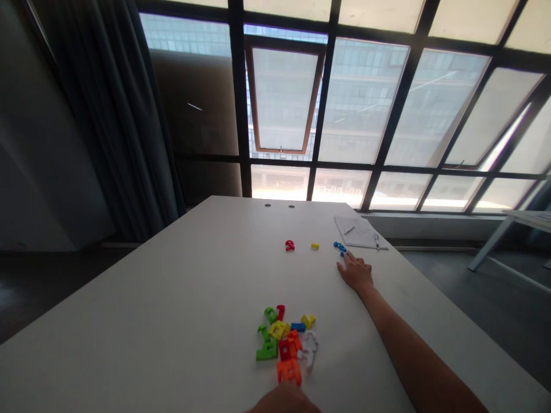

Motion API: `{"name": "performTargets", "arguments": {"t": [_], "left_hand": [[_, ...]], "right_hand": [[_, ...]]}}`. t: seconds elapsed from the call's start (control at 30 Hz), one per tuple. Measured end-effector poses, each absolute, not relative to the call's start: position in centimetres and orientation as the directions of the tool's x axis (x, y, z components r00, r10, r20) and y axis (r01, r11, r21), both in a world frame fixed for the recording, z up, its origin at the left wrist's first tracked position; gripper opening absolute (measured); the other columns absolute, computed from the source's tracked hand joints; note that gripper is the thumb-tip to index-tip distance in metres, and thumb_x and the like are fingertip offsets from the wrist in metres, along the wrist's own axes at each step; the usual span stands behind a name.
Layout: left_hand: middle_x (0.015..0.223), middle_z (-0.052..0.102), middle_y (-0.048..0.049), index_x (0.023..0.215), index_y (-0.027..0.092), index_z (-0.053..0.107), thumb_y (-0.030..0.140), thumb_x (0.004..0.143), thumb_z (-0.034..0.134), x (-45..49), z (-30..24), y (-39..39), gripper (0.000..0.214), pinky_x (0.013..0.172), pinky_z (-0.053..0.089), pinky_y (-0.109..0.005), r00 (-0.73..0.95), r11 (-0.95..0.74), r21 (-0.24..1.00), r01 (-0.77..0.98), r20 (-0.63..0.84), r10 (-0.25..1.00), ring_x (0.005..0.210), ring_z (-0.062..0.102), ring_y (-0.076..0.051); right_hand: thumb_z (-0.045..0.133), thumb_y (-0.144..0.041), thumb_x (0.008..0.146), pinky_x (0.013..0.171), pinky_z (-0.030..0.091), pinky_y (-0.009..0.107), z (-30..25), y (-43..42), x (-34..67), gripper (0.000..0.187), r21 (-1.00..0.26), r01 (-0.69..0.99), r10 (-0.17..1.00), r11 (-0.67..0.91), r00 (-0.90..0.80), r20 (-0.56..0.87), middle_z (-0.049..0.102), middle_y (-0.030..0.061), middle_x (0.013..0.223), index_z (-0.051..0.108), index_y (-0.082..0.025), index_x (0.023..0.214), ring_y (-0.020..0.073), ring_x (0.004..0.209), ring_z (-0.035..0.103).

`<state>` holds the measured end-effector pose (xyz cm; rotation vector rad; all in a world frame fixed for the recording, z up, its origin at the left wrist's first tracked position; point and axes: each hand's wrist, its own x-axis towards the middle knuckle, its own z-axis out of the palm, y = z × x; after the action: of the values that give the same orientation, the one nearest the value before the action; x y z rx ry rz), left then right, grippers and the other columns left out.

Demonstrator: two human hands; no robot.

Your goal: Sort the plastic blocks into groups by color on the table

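Big gridded window (365, 103) ahead, w/ one tilted-open pane (284, 97) and a dark curtain (116, 115) off to the left; bldg visible outside. White table (172, 298) ran out in front of me, two small round holes near its far edge. My R hand (355, 272) lay flat on the table toward its right side, fingers (349, 259) spread a bit, holding nothing. Tips were right by a blue plastic piece (340, 248), can't tell if touching. Yellow piece (315, 246) and red piece (290, 245) sat further left in a rough row w/ the blue one, a little apart. Notepad (357, 232) w/ pen (376, 241) lay just past the blue piece. Heap of chunky plastic pieces (284, 338) in green, red, yellow, blue, white and orange sat near the table's close edge, left of my R arm. My L hand (284, 400) only showed at bottom edge of view, just behind an orange piece (288, 371); fingers hidden, can't tell their state. Side table (525, 218) on pale legs stood far right.
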<state>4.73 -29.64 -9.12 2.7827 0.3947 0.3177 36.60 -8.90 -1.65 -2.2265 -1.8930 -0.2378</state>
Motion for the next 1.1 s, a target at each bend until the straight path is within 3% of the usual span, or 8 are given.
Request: {"name": "performTargets", "arguments": {"t": [0.27, 0.5, 0.67, 0.77, 0.93, 1.1], "left_hand": [[0.061, 0.062, 0.0052, 0.080, 0.020, 0.063, 0.045, 0.102, 0.052, 4.5, -7.1, -30.1, 0.035, 0.046, 0.030, -0.018, 0.949, -0.948, 0.259, 0.187, 0.202, 0.242, 0.048, 0.054, -0.006], [0.060, 0.062, 0.0050, 0.086, 0.021, 0.065, 0.043, 0.103, 0.052, 4.5, -7.7, -29.9, 0.031, 0.048, 0.032, -0.018, 0.948, -0.935, 0.297, 0.192, 0.192, 0.255, 0.048, 0.054, -0.007], [0.051, 0.055, 0.0052, 0.081, 0.020, 0.066, 0.044, 0.103, 0.051, 4.8, -8.7, -29.5, 0.036, 0.044, 0.029, -0.018, 0.942, -0.932, 0.298, 0.208, 0.196, 0.273, 0.041, 0.050, -0.007], [0.050, 0.055, 0.0049, 0.080, 0.020, 0.066, 0.045, 0.104, 0.048, 4.8, -8.8, -29.4, 0.039, 0.043, 0.029, -0.018, 0.938, -0.928, 0.297, 0.223, 0.193, 0.287, 0.041, 0.050, -0.007], [0.053, 0.058, 0.0044, 0.087, 0.021, 0.068, 0.045, 0.104, 0.046, 4.5, -8.0, -29.7, 0.037, 0.045, 0.032, -0.017, 0.942, -0.923, 0.334, 0.192, 0.202, 0.269, 0.044, 0.052, -0.007], [0.051, 0.055, 0.0058, 0.084, 0.020, 0.068, 0.043, 0.104, 0.049, 4.4, -8.1, -29.8, 0.036, 0.044, 0.030, -0.017, 0.936, -0.907, 0.367, 0.207, 0.195, 0.292, 0.041, 0.048, -0.006]], "right_hand": [[0.036, -0.052, 0.100, 0.099, 0.040, 0.054, -2.1, -9.0, 36.9, 0.063, -0.078, 0.982, 0.945, -0.170, 0.185, 0.271, 0.032, 0.0148, 0.162, 0.039, -0.021, 0.154, 0.0369, 0.130, 0.048], [0.041, -0.035, 0.099, 0.098, 0.042, 0.047, -1.7, -10.1, 36.5, 0.048, -0.134, 0.981, 0.912, -0.139, 0.180, 0.368, 0.054, 0.0180, 0.146, 0.056, -0.015, 0.140, 0.0327, 0.122, 0.055], [0.044, -0.023, 0.098, 0.100, 0.040, 0.041, -0.9, -12.5, 34.3, 0.032, -0.089, 0.992, 0.912, 0.095, -0.051, 0.406, 0.072, 0.0138, 0.117, 0.071, -0.016, 0.115, 0.0270, 0.111, 0.060], [0.046, -0.020, 0.097, 0.098, 0.042, 0.038, -0.5, -15.3, 32.5, 0.028, -0.117, 0.935, 0.875, 0.334, -0.261, 0.407, 0.075, 0.0105, 0.105, 0.073, -0.018, 0.107, 0.0244, 0.104, 0.063], [0.047, -0.018, 0.097, 0.091, 0.048, 0.040, 0.3, -20.6, 30.0, 0.027, -0.212, 0.655, 0.671, 0.725, -0.604, 0.429, 0.075, 0.0095, 0.102, 0.071, -0.021, 0.109, 0.0223, 0.095, 0.065], [0.056, -0.018, 0.092, 0.090, 0.050, 0.042, 1.6, -23.1, 28.5, 0.027, -0.252, 0.449, 0.513, 0.857, -0.703, 0.493, 0.075, 0.0080, 0.107, 0.067, -0.025, 0.115, 0.0221, 0.096, 0.065]]}}
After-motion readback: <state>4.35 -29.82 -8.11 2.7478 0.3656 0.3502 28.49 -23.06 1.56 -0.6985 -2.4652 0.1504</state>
